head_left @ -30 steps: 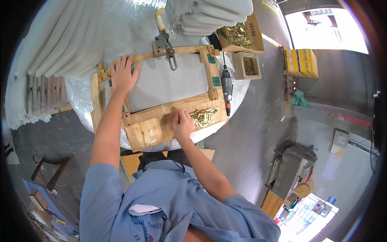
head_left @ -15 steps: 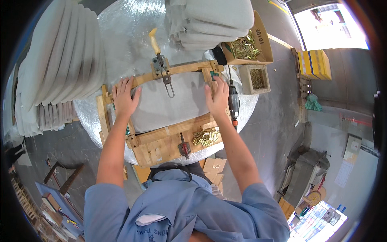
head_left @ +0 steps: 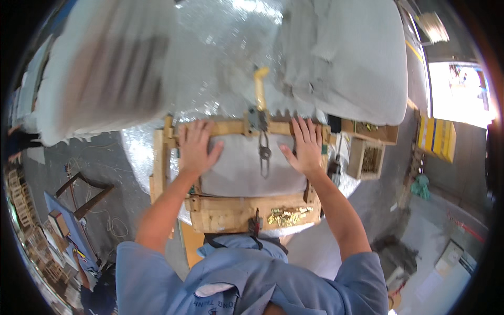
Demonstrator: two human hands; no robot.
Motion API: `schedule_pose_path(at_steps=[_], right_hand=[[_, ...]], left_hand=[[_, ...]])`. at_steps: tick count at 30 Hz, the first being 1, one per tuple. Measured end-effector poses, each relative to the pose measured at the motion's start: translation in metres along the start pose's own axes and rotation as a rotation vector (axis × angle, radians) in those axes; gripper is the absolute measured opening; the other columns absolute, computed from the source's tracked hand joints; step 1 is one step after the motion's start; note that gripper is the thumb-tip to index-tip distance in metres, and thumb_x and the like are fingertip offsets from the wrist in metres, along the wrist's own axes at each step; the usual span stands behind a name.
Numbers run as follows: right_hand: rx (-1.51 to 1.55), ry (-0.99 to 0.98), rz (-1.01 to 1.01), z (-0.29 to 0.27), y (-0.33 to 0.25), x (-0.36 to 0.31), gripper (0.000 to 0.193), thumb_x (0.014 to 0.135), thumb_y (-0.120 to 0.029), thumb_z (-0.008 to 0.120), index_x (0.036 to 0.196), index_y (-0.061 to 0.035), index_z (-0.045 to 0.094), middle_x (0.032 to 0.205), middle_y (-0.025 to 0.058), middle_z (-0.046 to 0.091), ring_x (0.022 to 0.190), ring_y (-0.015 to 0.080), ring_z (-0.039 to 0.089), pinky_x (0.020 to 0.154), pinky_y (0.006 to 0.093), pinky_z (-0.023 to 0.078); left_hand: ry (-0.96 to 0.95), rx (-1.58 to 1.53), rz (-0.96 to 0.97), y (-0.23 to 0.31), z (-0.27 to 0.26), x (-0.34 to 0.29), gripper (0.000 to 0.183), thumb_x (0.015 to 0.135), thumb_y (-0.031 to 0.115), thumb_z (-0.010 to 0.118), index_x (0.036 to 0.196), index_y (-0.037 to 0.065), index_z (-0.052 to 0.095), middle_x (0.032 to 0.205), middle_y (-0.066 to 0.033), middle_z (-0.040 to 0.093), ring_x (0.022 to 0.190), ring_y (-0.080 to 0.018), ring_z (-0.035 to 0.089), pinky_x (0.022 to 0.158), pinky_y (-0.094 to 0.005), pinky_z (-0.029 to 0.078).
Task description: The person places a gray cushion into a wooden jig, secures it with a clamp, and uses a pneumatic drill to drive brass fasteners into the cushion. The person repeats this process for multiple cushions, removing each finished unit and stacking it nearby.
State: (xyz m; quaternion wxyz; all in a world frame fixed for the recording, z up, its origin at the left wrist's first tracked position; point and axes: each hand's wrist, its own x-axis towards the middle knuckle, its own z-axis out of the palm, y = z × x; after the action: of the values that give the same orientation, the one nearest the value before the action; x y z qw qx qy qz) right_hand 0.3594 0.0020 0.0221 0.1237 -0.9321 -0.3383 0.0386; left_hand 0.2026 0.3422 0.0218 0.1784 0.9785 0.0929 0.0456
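A grey fabric-covered panel (head_left: 236,176) lies inside a wooden frame jig (head_left: 226,205) on the wrapped table. My left hand (head_left: 195,149) is open at the panel's far left corner, its fingers stretched over the jig's far rail (head_left: 228,128). Mirroring it at the far right corner, my right hand (head_left: 306,149) is open too, fingertips on the same rail and thumb over the panel. Between them a toggle clamp (head_left: 260,118) with a yellow handle is mounted on the rail, its metal loop reaching over the panel. Neither hand holds anything loose.
Small brass fittings (head_left: 287,216) lie on the near board beside a second clamp (head_left: 255,222). A power drill (head_left: 334,169) stands right of the jig, near a box of small parts (head_left: 366,159). Stacked grey panels (head_left: 110,73) rise left; another stack (head_left: 362,58) rises far right.
My view has shifted, blurring the stacks. My right hand has moved from the jig's right side onto the far rail; my left fingers now lie further in along that rail.
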Motion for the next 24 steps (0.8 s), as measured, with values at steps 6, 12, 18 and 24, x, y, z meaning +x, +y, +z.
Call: schedule_pose_path(at_steps=[6, 12, 18, 24], right_hand=[[0.167, 0.138, 0.04, 0.007, 0.017, 0.045, 0.031, 0.105, -0.039, 0.061, 0.115, -0.0124, 0.074, 0.109, 0.0129, 0.073, 0.109, 0.0378, 0.065, 0.098, 0.0519, 0.046], [0.099, 0.099, 0.066, 0.01, 0.012, 0.047, 0.033, 0.107, -0.042, 0.059, 0.105, -0.0111, 0.071, 0.104, 0.011, 0.072, 0.108, 0.0371, 0.065, 0.098, 0.0499, 0.046], [0.011, -0.001, 0.18, 0.015, -0.003, 0.048, 0.037, 0.108, -0.045, 0.058, 0.104, -0.0091, 0.069, 0.106, 0.0109, 0.071, 0.109, 0.0373, 0.064, 0.1, 0.0504, 0.043], [0.113, 0.152, 0.187, 0.01, -0.002, 0.043, 0.037, 0.108, -0.04, 0.06, 0.122, -0.0066, 0.067, 0.122, 0.0147, 0.07, 0.12, 0.0395, 0.061, 0.106, 0.0534, 0.042]], left_hand=[[0.123, -0.026, -0.012, -0.008, 0.005, 0.022, 0.057, 0.099, 0.054, 0.064, 0.133, 0.008, 0.066, 0.134, -0.0149, 0.064, 0.134, -0.0367, 0.057, 0.123, -0.0592, 0.03], [0.115, -0.079, -0.065, -0.009, 0.011, 0.032, 0.054, 0.103, 0.059, 0.058, 0.113, 0.007, 0.071, 0.115, -0.0145, 0.067, 0.116, -0.0338, 0.062, 0.111, -0.0496, 0.039], [0.162, -0.152, -0.069, -0.007, 0.012, 0.026, 0.05, 0.104, 0.055, 0.059, 0.109, 0.006, 0.07, 0.11, -0.0143, 0.066, 0.11, -0.0336, 0.062, 0.105, -0.0486, 0.041], [0.076, -0.093, -0.106, -0.004, 0.002, 0.022, 0.052, 0.108, 0.052, 0.053, 0.118, 0.004, 0.069, 0.119, -0.0171, 0.067, 0.119, -0.0345, 0.061, 0.111, -0.0515, 0.04]])
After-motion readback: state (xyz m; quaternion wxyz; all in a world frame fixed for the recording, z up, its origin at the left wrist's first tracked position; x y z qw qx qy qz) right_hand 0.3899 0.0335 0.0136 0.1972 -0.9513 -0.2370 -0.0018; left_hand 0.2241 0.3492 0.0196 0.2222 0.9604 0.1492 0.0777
